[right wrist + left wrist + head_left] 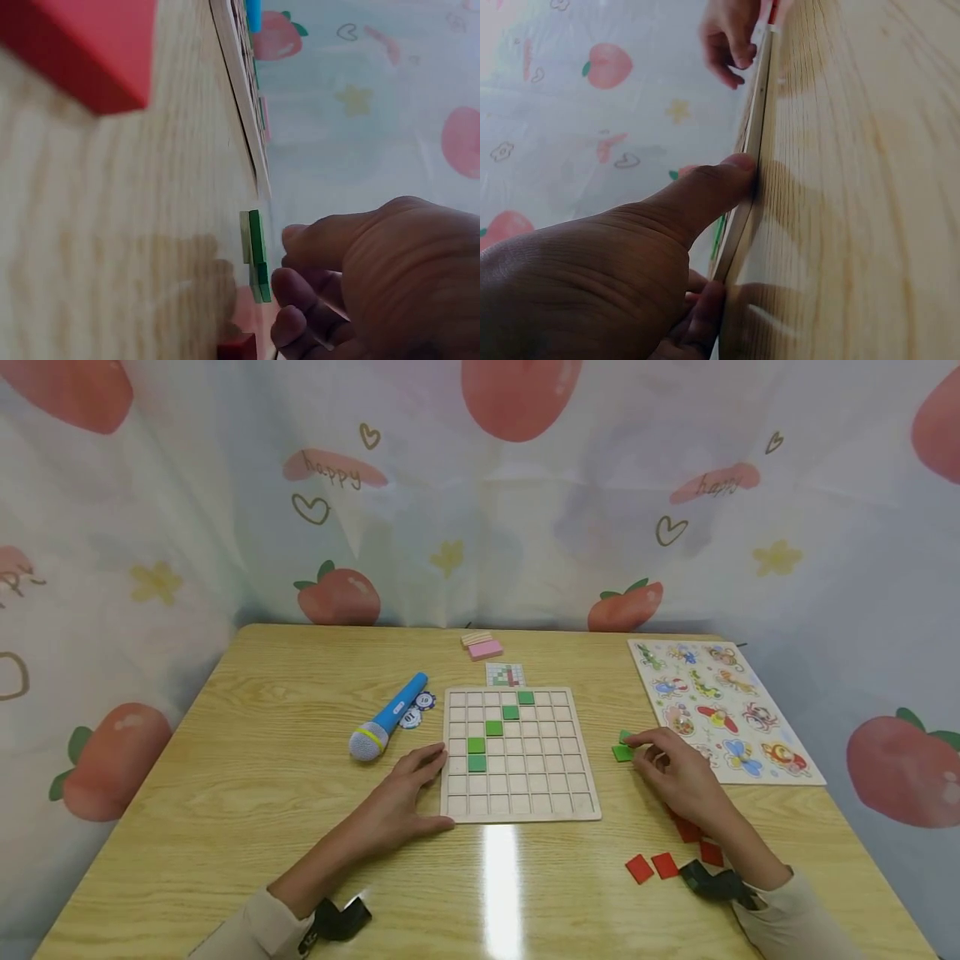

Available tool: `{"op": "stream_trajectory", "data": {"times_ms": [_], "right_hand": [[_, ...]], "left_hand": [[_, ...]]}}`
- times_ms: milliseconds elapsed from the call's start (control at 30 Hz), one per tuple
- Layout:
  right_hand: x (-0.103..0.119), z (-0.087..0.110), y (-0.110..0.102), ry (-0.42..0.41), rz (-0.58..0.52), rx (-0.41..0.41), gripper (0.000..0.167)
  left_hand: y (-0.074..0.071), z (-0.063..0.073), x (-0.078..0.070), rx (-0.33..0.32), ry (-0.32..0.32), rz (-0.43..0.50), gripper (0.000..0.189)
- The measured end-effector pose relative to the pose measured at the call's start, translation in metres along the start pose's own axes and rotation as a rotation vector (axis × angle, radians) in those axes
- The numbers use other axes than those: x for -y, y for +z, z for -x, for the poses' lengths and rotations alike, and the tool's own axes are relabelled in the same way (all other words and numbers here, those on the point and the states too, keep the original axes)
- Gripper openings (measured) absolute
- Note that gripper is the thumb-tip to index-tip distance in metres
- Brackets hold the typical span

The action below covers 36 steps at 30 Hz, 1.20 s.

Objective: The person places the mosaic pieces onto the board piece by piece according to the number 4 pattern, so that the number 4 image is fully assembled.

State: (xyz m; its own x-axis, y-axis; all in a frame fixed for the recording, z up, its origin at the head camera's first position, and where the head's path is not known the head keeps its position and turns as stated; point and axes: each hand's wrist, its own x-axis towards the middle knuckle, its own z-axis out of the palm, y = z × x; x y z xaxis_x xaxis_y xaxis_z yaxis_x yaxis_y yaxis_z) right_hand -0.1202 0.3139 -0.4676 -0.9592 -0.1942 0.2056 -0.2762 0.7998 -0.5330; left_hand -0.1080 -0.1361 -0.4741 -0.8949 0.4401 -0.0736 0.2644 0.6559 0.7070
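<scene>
My left hand [397, 806] rests at the near left corner of a wooden grid board [525, 807]. Its fingertips meet the left side, and the thumb [705, 187] touches the near edge. Several green square tiles [493, 728] sit in cells of the board, running diagonally from left of centre up to the far edge. Right of the board, my right hand [678, 772] hovers with loosely bent fingers beside two loose green tiles [622, 752]. In the right wrist view a gap shows between those fingertips and the green tiles [257, 240]; the hand holds nothing.
Several red tiles [640, 869] lie below and under my right hand. A small pattern card [506, 674] touches the board's far edge, with pink and wooden blocks [485, 649] behind. A toy microphone [390, 714] and round tokens lie left; an animal puzzle board [712, 693] lies right.
</scene>
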Motion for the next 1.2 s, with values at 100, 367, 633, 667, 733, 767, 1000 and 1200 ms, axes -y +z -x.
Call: {"op": "stream_trajectory", "data": {"times_ms": [100, 367, 633, 667, 733, 767, 1000, 1200], "right_hand": [[-0.003, 0.001, 0.004, -0.021, -0.008, 0.004, 0.028], [-0.005, 0.0, 0.008, -0.046, -0.012, 0.004, 0.029], [-0.006, -0.003, 0.01, -0.037, 0.023, 0.019, 0.026], [-0.005, -0.002, 0.01, -0.04, 0.026, 0.022, 0.026], [-0.004, -0.002, 0.01, -0.042, 0.029, 0.024, 0.026], [-0.003, -0.002, 0.009, -0.04, 0.03, 0.026, 0.027], [0.004, -0.002, 0.006, -0.011, 0.027, 0.048, 0.025], [0.006, -0.001, 0.006, 0.001, 0.054, 0.045, 0.024]], "left_hand": [[0.0, 0.0, -0.001, -0.003, 0.007, -0.009, 0.103], [-0.002, -0.001, -0.001, 0.005, 0.008, -0.025, 0.102], [-0.002, -0.001, 0.0, 0.005, 0.013, -0.006, 0.103], [-0.001, -0.001, 0.001, 0.005, 0.014, -0.005, 0.103], [-0.001, -0.001, 0.001, 0.005, 0.014, -0.004, 0.103], [-0.001, -0.001, 0.001, 0.006, 0.014, -0.004, 0.103], [-0.002, -0.001, 0.0, 0.011, 0.016, -0.006, 0.102], [-0.001, -0.001, 0.001, 0.01, 0.024, -0.007, 0.102]]}}
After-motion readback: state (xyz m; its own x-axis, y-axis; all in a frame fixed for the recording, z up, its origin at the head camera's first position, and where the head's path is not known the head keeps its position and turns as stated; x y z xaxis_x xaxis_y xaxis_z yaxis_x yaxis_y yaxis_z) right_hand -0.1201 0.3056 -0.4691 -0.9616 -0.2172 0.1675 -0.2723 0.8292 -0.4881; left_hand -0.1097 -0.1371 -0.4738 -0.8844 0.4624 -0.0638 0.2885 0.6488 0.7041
